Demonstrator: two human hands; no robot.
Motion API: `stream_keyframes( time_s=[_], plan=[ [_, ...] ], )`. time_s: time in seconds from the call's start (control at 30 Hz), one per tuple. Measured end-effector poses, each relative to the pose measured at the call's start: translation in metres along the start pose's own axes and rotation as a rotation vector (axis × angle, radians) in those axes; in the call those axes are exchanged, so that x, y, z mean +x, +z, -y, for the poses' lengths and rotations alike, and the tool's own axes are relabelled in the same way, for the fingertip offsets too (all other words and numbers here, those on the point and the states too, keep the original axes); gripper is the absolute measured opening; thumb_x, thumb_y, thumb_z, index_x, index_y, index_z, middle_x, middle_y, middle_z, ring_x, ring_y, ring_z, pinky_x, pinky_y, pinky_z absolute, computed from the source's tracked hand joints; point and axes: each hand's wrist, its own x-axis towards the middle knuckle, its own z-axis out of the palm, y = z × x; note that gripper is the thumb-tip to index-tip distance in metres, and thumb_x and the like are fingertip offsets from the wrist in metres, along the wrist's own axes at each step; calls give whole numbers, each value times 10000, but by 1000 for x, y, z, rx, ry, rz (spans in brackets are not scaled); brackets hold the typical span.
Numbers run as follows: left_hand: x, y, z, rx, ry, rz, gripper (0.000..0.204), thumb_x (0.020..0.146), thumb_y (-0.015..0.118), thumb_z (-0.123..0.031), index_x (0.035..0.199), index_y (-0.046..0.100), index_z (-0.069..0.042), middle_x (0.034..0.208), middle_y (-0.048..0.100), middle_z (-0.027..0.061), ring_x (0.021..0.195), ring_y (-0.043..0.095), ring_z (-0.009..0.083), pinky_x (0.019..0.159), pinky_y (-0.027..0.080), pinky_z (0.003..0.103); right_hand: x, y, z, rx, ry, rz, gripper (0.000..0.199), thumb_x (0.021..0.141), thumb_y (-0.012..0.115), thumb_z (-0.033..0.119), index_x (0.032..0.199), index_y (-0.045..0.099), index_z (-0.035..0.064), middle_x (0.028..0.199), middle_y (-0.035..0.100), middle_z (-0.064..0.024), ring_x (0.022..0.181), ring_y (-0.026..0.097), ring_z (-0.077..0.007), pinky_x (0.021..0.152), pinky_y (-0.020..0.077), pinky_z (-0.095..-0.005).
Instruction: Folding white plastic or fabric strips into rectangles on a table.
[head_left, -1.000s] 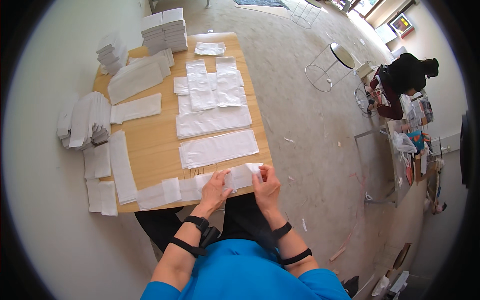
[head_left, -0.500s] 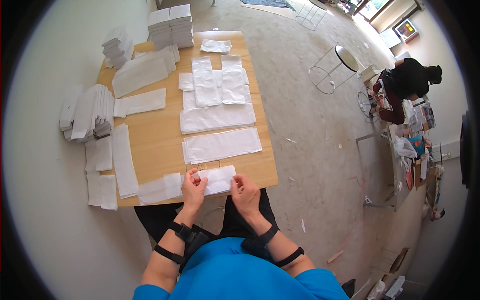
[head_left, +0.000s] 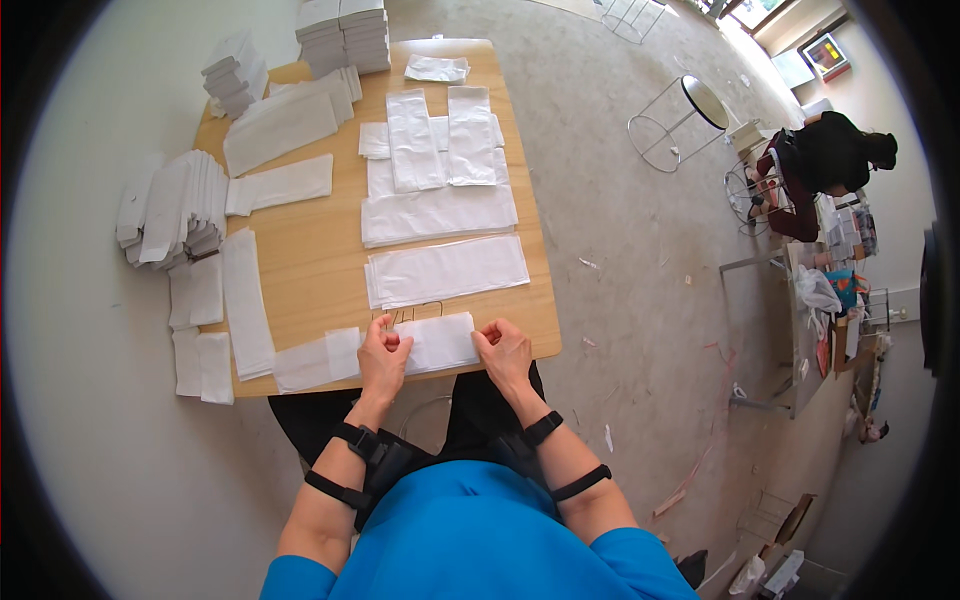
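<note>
fingers of the left hand (head_left: 383, 350) and right hand (head_left: 503, 350) pinch the small white bag's (head_left: 437, 342) 2 ends.

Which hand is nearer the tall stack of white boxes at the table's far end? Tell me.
Left. The left hand is at the near edge, more in line with the stack of white boxes; the right hand lies further right.

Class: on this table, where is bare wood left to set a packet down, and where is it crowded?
Bare wood runs between the left strips and the middle sheets. The table's far end, by the stacks, and left edge are crowded. Both hands hold the near packet.
</note>
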Motion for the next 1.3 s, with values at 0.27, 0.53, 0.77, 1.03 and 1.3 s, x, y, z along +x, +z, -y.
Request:
stream_keyframes(
  time_s=[0.27, 0.53, 0.77, 1.03, 1.3],
  plan=[
    [-16, -32, -12, 31, 116, -93, 317, 904, 644, -149, 1174, 586, 9, 926, 675, 100, 802, 643, 159, 705, 521, 283, -1, 5, -1, -1, 26, 10, 182, 787, 708, 211, 777, 665, 35, 692, 663, -120, 666, 662, -284, 635, 515, -383],
    [-40, -151, 74, 404, 45, -643, 354, 848, 709, -191, 1136, 596, -18, 804, 597, 56, 720, 575, 187, 661, 491, 339, -17, -5, 25, 68, -164, -32, 121, 833, 676, 131, 812, 658, 13, 735, 648, -132, 619, 633, -249, 599, 495, -354],
    [-33, -159, 87, 351, -273, -632, 303, 806, 755, -284, 892, 648, -14, 668, 560, 34, 614, 527, 181, 612, 460, 337, -55, 9, 54, 143, -295, 181, 79, 840, 667, 78, 815, 649, 5, 740, 633, -110, 566, 593, -185, 540, 464, -306],
    [-71, -85, -47, -348, -50, -31, 134, 855, 731, -135, 890, 690, -12, 701, 525, -82, 648, 442, 18, 574, 375, 196, -79, 33, 120, 31, -864, -1, 486, 790, 726, 90, 1244, 555, 58, 848, 657, -135, 809, 668, -297, 757, 537, -353],
    [-56, -78, -48, 285, 588, -108, 428, 871, 496, 34, 1298, 497, 17, 1305, 516, 189, 1230, 493, 353, 1051, 390, 430, -39, -12, 45, 695, -46, 26, 346, 874, 658, 33, 1200, 551, -16, 1045, 657, -90, 952, 620, -144, 852, 487, -270]
  ],
)
